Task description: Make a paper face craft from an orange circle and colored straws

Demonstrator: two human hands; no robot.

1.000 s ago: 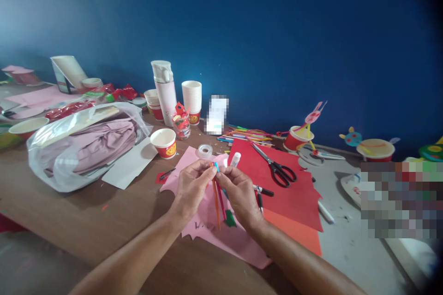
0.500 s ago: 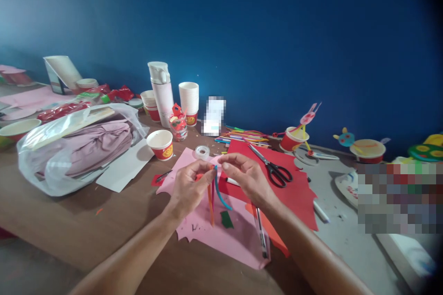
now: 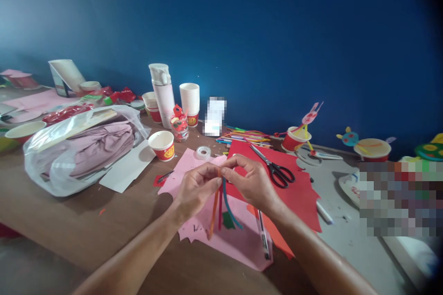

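My left hand (image 3: 200,185) pinches the tops of three pipe cleaners, close against my right hand (image 3: 249,179). One is orange (image 3: 213,209), one magenta (image 3: 220,214) and one blue (image 3: 229,207); they hang down from my fingertips. The right thumb and forefinger are closed on the blue one's upper end. Fingers hide where the tops meet. Beneath both hands lies pink paper (image 3: 238,251) with a green scrap (image 3: 228,221) and a pen (image 3: 263,235). Black-handled scissors (image 3: 282,175) rest on red paper (image 3: 299,205) beyond my right hand.
A tape roll (image 3: 203,152) and a paper cup (image 3: 161,145) stand behind the pink paper. More pipe cleaners (image 3: 244,138) lie near the wall. To the left are a plastic bag (image 3: 44,170) and a flask (image 3: 164,101); cup animals (image 3: 296,139) stand at right.
My right hand has closed in, its fingers now pinching the blue pipe cleaner beside my left. The strips hang lower and slightly further right. The whole view has shifted a little.
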